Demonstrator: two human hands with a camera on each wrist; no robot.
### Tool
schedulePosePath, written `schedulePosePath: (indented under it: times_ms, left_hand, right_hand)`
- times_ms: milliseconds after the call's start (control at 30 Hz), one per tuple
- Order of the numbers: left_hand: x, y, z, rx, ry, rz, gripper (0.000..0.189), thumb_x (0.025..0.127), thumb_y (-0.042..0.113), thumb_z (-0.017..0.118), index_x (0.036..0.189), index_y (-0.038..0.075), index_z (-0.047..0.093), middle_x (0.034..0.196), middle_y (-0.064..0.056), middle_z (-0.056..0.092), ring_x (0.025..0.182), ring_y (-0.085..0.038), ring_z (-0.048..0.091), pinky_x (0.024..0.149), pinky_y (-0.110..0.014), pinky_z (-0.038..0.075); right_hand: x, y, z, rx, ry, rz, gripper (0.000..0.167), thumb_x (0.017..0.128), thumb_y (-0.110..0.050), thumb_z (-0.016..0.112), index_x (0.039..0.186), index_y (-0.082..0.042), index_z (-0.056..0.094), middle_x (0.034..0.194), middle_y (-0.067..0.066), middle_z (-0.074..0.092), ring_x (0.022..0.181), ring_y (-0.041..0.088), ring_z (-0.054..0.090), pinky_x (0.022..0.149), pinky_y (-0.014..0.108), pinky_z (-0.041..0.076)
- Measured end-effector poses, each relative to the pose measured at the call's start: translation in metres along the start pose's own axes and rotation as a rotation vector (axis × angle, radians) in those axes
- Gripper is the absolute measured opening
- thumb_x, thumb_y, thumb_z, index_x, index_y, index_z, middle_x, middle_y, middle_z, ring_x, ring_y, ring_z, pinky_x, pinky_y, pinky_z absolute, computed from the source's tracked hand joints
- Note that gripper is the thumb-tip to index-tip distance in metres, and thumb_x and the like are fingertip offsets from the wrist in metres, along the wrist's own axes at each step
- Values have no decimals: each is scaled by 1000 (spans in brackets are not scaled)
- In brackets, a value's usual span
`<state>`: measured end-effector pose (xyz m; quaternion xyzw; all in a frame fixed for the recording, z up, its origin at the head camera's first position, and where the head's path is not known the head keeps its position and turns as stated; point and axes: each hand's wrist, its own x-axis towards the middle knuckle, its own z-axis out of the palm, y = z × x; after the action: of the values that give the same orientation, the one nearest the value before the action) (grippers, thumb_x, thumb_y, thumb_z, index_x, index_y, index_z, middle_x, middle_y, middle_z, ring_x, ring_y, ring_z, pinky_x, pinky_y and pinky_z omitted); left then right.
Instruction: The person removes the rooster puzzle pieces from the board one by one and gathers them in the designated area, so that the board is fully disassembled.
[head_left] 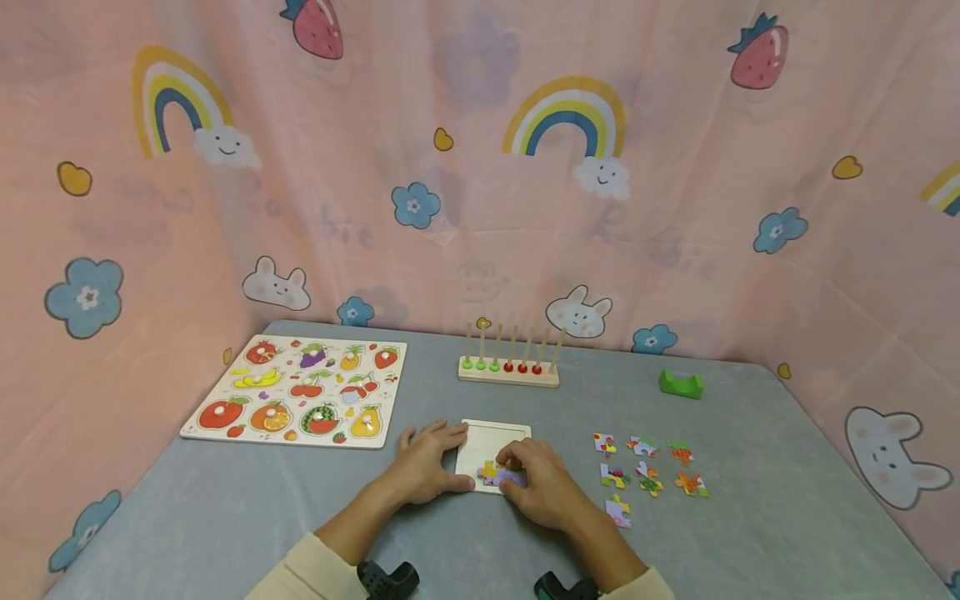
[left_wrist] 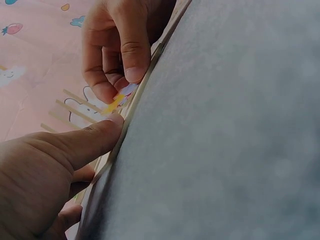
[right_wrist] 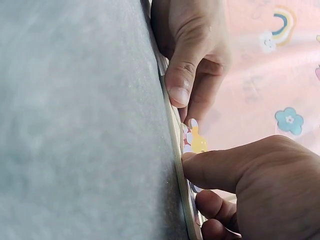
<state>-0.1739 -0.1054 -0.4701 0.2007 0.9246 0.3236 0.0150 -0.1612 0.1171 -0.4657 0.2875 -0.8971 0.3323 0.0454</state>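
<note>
A shallow wooden puzzle tray [head_left: 493, 440] lies on the table in front of the person. The left hand [head_left: 426, 465] holds it along its left side, thumb at the near edge and fingers at the far corner. At the tray's near edge, the right hand [head_left: 546, 485] pinches a purple-and-yellow jigsaw piece [head_left: 491, 472] low over the tray floor, partly hidden by the fingers. In the right wrist view its thumb presses against the tray's near rim beside the yellow-printed piece [right_wrist: 197, 142]. Whether one or two pieces are joined there, I cannot tell.
Several loose jigsaw pieces [head_left: 647, 477] lie in rows right of the tray. A fruit knob puzzle board [head_left: 396, 367] lies at the left. At the back stand a pegged wooden rack [head_left: 510, 375] with green and red beads and a green curved block [head_left: 681, 384].
</note>
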Motion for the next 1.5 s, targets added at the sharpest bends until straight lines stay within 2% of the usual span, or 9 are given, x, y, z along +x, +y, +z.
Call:
schedulePosePath:
  times_ms: [300,567,767,1033,1333,1500]
  left_hand:
    - [0,-1,1,2,-1,1,70,74,33,84,132,4,59,142,-2,49,137,-32,30,104,-65,5]
    - [-1,-1,1,2,3,12,69,74,32,84,132,4,59,142,-3,49,137,-33,30,103,-65,6]
    - [-1,0,1,9,6,14,69,74,33,84,132,4,60,142,-3,50,137,-33,31,103,-65,7]
    - [-2,0,0,-3,15,21,68,74,31,84,132,4,60,142,-4,50,136,-33,32,103,-65,6]
    - [-1,0,1,4,16,25,68,73,32,84,131,4,60,141,-4,50,136,-33,32,102,-66,7]
    - [-1,-1,2,5,16,20,68,73,32,84,131,4,60,141,-3,50,137,-33,31,102,-66,6]
  right_hand:
    - [-1,2,2,4,31,3,26,74,-8,75,93,-16,60,84,-8,50,82,14,46,76,40,37]
    - [-2,5,3,36,59,-72,29,73,-3,78,94,-15,64,86,-10,58,81,11,52,72,33,45]
    - [-3,4,2,17,41,-81,26,75,-5,78,99,-9,68,89,-6,61,82,10,52,73,32,46]
    - [-2,2,0,-4,-19,-35,27,78,-7,77,103,-5,70,91,-5,62,85,12,55,75,35,47]
    - [-2,1,-2,-41,-50,-57,29,76,-11,79,103,-7,72,90,-6,61,85,12,53,75,35,46]
    - [-2,3,-1,-51,-37,-68,28,77,-12,78,103,-8,72,90,-7,61,85,11,53,75,36,45]
